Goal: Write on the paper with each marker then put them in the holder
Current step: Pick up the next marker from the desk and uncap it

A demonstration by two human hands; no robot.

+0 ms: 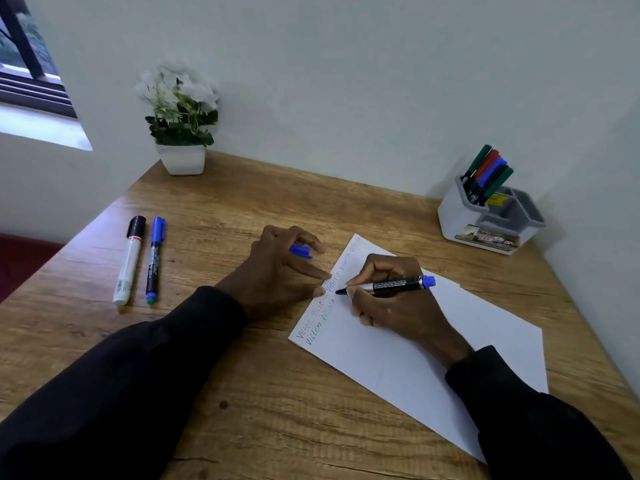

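1. Wooden table (242, 209) fills the lower part of the frame, set into a corner of pale walls.
2. A white paper (450, 341) lies slanted right of centre, with 2 rows of small handwriting (322, 306) along its upper left edge.
3. The right hand (391, 303) rests on the paper and grips a black marker (398, 285) between the thumb and curled fingers. The marker's tip touches the sheet at the end of the second row, and its blue end points towards the right of the frame.
4. The left hand (277, 271), at the centre of the frame, holds a blue cap (300, 251) under its curled upper fingers. Its lower fingertips touch the paper's left edge.
5. At the left of the frame 2 capped markers lie side by side without touching: a white marker (129, 261) with a black cap, and a blue-capped marker (154, 261) with a black body.
6. The holder (460, 220), white with grey compartments, stands at the upper right by the wall. A bunch of markers (488, 171) with green, red, blue and black caps leans in its rear left compartment.
7. A plant (180, 109) with white flowers in a white pot (181, 159) stands at the table's far corner, upper left of centre.
8. Dark sleeves (121, 393) cover both forearms.
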